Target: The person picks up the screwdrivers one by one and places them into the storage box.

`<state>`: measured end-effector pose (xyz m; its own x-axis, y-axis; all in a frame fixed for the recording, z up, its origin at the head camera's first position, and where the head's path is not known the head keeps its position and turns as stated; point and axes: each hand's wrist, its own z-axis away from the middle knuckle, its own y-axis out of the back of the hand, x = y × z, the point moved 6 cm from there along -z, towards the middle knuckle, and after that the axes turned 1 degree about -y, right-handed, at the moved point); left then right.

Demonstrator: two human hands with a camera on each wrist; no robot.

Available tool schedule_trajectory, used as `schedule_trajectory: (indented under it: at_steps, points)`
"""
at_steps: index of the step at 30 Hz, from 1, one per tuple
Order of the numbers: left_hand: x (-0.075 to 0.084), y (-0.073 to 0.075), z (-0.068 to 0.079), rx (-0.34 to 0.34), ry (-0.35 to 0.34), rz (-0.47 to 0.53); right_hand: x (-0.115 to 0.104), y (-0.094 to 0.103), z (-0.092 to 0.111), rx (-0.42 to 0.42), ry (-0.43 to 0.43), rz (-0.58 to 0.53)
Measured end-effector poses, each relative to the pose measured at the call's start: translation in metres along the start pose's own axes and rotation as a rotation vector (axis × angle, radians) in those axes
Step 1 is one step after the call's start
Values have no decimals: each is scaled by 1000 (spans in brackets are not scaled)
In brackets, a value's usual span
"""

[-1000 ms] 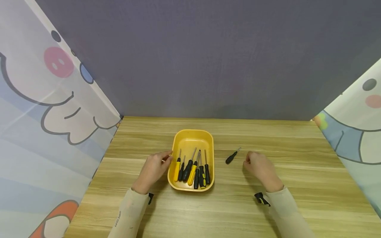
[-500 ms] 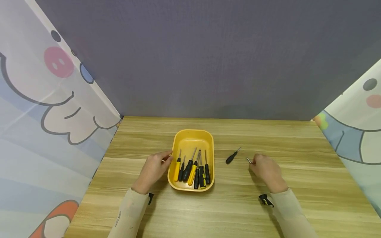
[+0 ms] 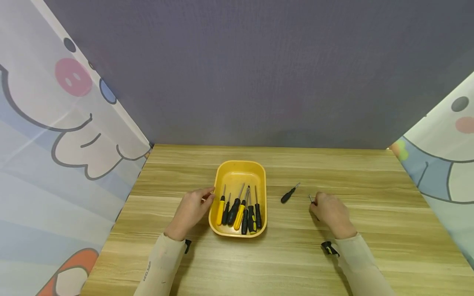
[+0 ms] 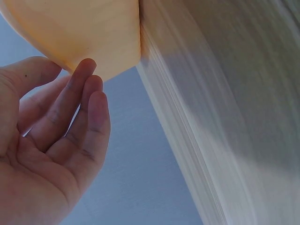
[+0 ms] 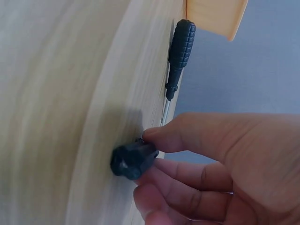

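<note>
A yellow plastic tray (image 3: 237, 167) holds several screwdrivers with black, yellow, or black-and-yellow handles, lying side by side. My left hand (image 3: 193, 209) is at the tray's left side, fingertips right at the rim and its fingers loosely bent. In the left wrist view the fingers overlap the tray's outer wall (image 4: 110, 35). To the right, my right hand (image 3: 331, 213) pinches a small screwdriver by its black handle (image 5: 133, 160) between thumb and fingers, close over the table. Its metal shaft pokes out past the fingers in the head view. Between tray and right hand lies another black-handled screwdriver (image 3: 288, 195).
The wood-grain table (image 3: 255, 269) runs back to a grey-purple wall (image 3: 237, 74). Cartoon-printed curtains stand on the left (image 3: 40, 164) and right (image 3: 451, 164). A small black device (image 3: 329, 248) is strapped at the right wrist.
My right hand has drawn back to the right and slightly toward me, and the held screwdriver's shaft has come into view and turned a little. The left hand and tray stay put.
</note>
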<state>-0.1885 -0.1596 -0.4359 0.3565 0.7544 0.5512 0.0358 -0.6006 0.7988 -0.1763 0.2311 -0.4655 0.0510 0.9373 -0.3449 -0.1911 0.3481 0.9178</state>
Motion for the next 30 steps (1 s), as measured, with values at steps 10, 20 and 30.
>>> schedule_trajectory:
  at_steps: [10, 20, 30]
  points:
    - [0, 0, 1, 17, -17, -9, -1, 0, -2, -20, -17, -34]
    - [1, 2, 0, 3, -7, 4, -37, 17, 2, 36, 71, -33]
    - [1, 1, 0, 15, -20, -3, -87, 25, 1, 110, 187, -16]
